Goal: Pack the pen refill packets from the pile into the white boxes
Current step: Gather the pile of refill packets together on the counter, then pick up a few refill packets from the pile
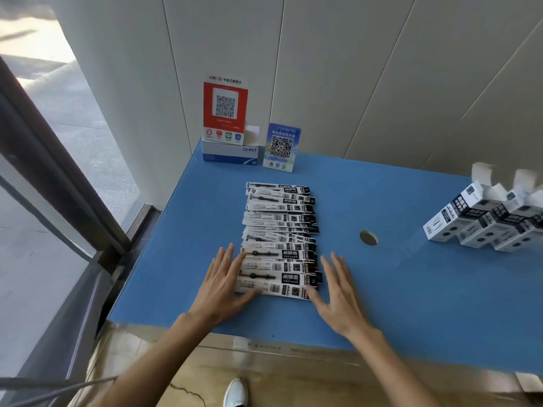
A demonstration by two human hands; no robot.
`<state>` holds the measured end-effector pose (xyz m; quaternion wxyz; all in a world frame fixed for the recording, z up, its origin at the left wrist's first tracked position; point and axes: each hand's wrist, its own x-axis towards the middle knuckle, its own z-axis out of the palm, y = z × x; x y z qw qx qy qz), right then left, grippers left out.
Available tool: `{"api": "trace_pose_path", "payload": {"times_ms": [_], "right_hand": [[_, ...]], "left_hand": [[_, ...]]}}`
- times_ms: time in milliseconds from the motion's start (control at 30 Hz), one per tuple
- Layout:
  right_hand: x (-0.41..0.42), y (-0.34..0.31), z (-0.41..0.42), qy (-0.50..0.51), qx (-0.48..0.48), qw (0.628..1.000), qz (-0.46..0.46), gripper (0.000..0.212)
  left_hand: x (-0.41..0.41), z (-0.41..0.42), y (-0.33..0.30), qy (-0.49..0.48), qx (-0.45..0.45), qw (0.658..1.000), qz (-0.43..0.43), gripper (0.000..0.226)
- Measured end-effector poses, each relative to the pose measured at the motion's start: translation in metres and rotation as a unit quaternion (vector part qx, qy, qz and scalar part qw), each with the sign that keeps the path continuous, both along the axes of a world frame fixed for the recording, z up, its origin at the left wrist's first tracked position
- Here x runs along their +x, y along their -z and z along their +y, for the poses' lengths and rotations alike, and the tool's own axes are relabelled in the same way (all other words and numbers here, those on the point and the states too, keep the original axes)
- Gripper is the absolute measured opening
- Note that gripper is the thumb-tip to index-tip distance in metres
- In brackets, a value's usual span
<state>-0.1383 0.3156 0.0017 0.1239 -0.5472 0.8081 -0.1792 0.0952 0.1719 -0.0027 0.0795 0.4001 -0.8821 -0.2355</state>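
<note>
A long overlapping row of black-and-white pen refill packets (pixel 279 233) lies on the blue table (pixel 411 289), running from the middle toward me. My left hand (pixel 220 284) rests flat with straight fingers against the left ends of the nearest packets. My right hand (pixel 338 295) lies flat with spread fingers at their right ends, its thumb touching the closest packet. Neither hand holds anything. Several white boxes (pixel 484 221) with open top flaps stand in a cluster at the table's right edge.
A red QR sign (pixel 225 108) stands on a white and blue carton (pixel 230 152) at the back, beside a blue QR card (pixel 281 146). A round hole (pixel 368 238) pierces the tabletop right of the packets. A glass door lies left; my white shoe (pixel 236 392) shows below.
</note>
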Motion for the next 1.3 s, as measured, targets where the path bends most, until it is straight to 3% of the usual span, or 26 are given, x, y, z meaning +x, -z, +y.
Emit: {"api": "trace_pose_path", "payload": {"times_ms": [100, 200, 300, 667, 867, 1067, 1133, 1300], "right_hand": [[-0.024, -0.02, 0.015, 0.024, 0.006, 0.998, 0.062, 0.094], [-0.042, -0.043, 0.036, 0.031, 0.011, 0.989, 0.143, 0.074], [-0.052, -0.06, 0.06, 0.024, 0.047, 0.984, 0.171, 0.064], [-0.034, -0.084, 0.103, -0.02, 0.079, 0.983, 0.162, 0.056], [-0.023, -0.09, 0.089, -0.036, 0.073, 0.985, 0.154, 0.052], [-0.023, -0.087, 0.057, -0.039, 0.089, 0.985, 0.141, 0.053], [-0.023, -0.085, 0.048, -0.028, 0.098, 0.985, 0.136, 0.053], [-0.024, -0.077, 0.039, -0.009, 0.126, 0.984, 0.129, 0.052]], "left_hand": [[0.011, 0.004, -0.013, -0.02, -0.035, 0.999, -0.03, 0.095], [0.017, 0.021, -0.024, -0.043, -0.071, 0.995, -0.048, 0.065], [0.019, 0.044, -0.034, -0.052, -0.083, 0.993, -0.072, 0.054], [0.021, 0.102, -0.068, -0.058, -0.09, 0.981, -0.16, 0.053], [-0.012, 0.083, -0.064, 0.014, -0.101, 0.979, -0.176, 0.048], [-0.037, 0.047, -0.049, 0.071, -0.109, 0.971, -0.202, 0.066], [-0.039, 0.035, -0.041, 0.091, -0.101, 0.971, -0.199, 0.07], [-0.033, 0.021, -0.026, 0.151, -0.129, 0.973, -0.116, 0.051]]}}
